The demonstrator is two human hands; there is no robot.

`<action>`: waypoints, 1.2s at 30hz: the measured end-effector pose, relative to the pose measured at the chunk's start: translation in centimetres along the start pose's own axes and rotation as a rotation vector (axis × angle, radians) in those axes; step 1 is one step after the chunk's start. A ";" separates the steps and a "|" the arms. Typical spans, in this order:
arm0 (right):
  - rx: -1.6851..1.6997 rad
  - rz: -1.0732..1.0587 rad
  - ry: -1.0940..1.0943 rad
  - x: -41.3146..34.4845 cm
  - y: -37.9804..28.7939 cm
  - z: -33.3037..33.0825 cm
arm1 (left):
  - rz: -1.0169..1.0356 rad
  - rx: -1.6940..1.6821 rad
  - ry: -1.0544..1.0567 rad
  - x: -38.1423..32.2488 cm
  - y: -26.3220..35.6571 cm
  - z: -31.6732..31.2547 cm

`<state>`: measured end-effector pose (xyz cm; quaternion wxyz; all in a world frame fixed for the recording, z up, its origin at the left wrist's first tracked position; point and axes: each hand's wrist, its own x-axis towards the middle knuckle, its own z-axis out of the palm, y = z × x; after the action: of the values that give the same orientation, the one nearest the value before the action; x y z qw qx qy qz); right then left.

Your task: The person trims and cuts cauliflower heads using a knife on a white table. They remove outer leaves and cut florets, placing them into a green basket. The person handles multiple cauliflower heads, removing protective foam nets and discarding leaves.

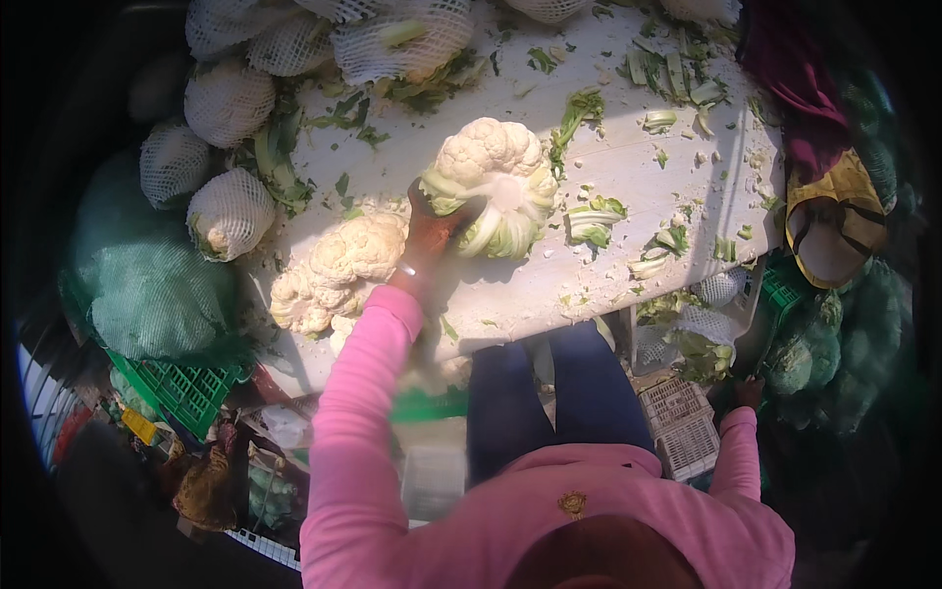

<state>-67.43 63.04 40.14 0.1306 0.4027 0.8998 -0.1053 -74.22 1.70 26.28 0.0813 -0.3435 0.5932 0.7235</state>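
Observation:
My left hand (434, 227) grips a trimmed cauliflower (500, 184) by its leafy base over the white table (471, 309); the cut stem faces up. Beside that hand, to its left, bare cauliflower heads (346, 258) lie close together near the table's edge. Far to the right and lower, my right hand (749, 392) is away from the table, small in view near a green net bag of cauliflowers (795, 353). Its fingers are too dark and small to tell what they hold.
Cauliflowers in white foam nets (229, 213) are heaped at the upper left. Leaf scraps (592, 221) litter the table. A green net sack (154, 294) sits above a green crate (180, 390) at left. Below the table's right edge stand crates (681, 427); a yellow bag (835, 221) hangs beyond.

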 end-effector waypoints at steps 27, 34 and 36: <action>-0.614 -0.563 -1.309 -19.0 -40.6 16.6 | 0.249 0.201 0.295 -3.2 -1.1 3.7; -0.640 -1.887 -1.005 -17.7 -36.8 8.8 | 0.172 0.044 0.428 -3.9 -3.1 4.3; -0.599 -1.900 -0.931 -17.0 -35.8 4.9 | 0.235 0.070 0.346 -3.1 -3.9 2.7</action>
<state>-82.71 26.34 44.00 0.4154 -0.5813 0.6949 -0.0819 -70.86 6.17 25.15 -0.0951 -0.3880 0.6590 0.6372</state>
